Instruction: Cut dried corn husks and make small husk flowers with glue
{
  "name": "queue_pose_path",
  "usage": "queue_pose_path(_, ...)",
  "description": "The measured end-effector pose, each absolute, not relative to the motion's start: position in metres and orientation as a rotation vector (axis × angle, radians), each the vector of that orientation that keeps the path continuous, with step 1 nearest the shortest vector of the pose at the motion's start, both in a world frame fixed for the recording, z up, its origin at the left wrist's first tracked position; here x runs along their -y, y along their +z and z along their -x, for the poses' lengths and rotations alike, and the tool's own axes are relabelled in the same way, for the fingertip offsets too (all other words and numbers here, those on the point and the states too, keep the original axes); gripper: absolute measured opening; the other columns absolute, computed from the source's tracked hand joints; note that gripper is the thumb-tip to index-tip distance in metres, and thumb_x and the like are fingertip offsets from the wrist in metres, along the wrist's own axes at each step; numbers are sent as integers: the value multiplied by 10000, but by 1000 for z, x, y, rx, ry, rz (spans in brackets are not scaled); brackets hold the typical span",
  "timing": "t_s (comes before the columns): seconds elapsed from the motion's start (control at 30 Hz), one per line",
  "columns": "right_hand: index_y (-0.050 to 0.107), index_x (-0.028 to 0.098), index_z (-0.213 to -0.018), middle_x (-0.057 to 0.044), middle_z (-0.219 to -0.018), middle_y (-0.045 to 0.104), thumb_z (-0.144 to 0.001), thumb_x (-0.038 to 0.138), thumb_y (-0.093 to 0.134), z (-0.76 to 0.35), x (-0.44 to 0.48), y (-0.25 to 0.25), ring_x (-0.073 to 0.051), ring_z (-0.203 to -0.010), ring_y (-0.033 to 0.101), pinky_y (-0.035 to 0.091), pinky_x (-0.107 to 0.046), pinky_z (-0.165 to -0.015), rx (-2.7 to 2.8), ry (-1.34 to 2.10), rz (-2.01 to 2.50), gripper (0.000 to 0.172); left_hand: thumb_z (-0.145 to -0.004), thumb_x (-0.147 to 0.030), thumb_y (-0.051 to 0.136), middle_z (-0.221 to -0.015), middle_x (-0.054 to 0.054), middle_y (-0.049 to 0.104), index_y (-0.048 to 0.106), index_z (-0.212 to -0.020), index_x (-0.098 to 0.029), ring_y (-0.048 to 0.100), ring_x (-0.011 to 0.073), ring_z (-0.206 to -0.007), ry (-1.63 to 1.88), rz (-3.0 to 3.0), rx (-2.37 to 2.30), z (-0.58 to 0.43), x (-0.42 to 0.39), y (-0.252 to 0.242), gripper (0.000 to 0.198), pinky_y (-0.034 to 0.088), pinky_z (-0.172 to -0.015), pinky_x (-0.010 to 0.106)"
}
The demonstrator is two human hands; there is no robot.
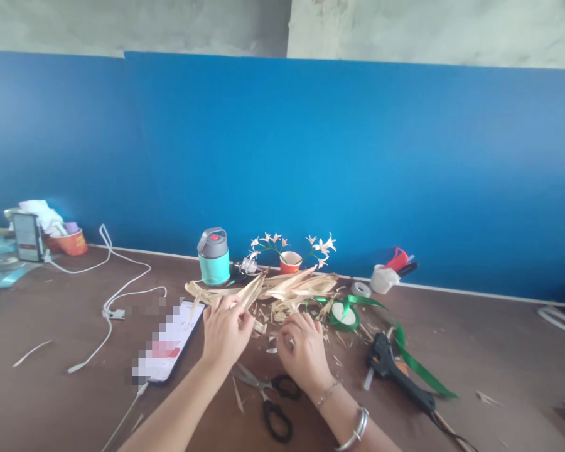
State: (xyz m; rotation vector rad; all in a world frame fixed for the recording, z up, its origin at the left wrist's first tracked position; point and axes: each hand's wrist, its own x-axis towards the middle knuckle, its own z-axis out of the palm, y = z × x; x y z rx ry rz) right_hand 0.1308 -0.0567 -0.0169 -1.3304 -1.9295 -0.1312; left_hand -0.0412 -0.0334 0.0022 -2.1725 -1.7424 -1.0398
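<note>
Left bare hand (226, 329) at the near edge of dry, tan, leaf-like husks (306, 287), right bare hand (304, 351) curled just short of them, whether either clamps anything unclear.

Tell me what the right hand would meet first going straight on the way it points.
Most likely the dried corn husks, heaped just beyond the right hand, starting with their shredded near edge; the exact gap is unclear from this single view.

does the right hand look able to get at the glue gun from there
Probably yes: the glue gun lies to the right of the right hand, with nothing bulky visible on the tabletop between them.
</note>
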Motion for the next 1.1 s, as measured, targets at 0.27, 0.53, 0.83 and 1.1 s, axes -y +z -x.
queue_pose_path(0.27, 535, 187, -589, -22, -779, 568, -674, 94, 569, -133, 56, -21, -189, -800, 481, 302, -322, -699, 2076, -186, 1359, 131, -699, -159, 530, -687, 33, 603, 582, -471, -195, 552, 218, -761, -783, 2497, 1750, 62, 20, -1, 237, 401, -673, 345)
queue_pose_path(0.53, 559, 199, -677, -37, -816, 587, -693, 86, 549, -134, 55, -24, -199, -801, 479, 300, -329, -694, 2006, -189, 1364, 114, -627, 8, 498, -858, 54, 616, 689, -701, -219, 538, 243, -893, -872, 2549, 1696, 63, 17, -9, 307, 416, -771, 388)
queue_pose_path(0.83, 542, 205, -667, -34, -766, 576, -700, 88, 543, -134, 55, -22, -202, -773, 469, 286, -329, -675, 1994, -186, 1358, 122, -669, -82, 605, -1053, 66, 585, 658, -761, -242, 468, 289, -1064, -882, 2649, 1470, 52, 23, -10, 191, 377, -863, 476)
queue_pose_path(1.1, 560, 200, -687, -25, -779, 587, -702, 88, 566, -133, 55, -23, -205, -799, 478, 291, -330, -693, 2004, -121, 1395, 113, -743, -81, 516, -1073, 83, 592, 612, -683, -205, 459, 289, -1086, -805, 2616, 1424, 52, 22, -14, 168, 394, -841, 464)
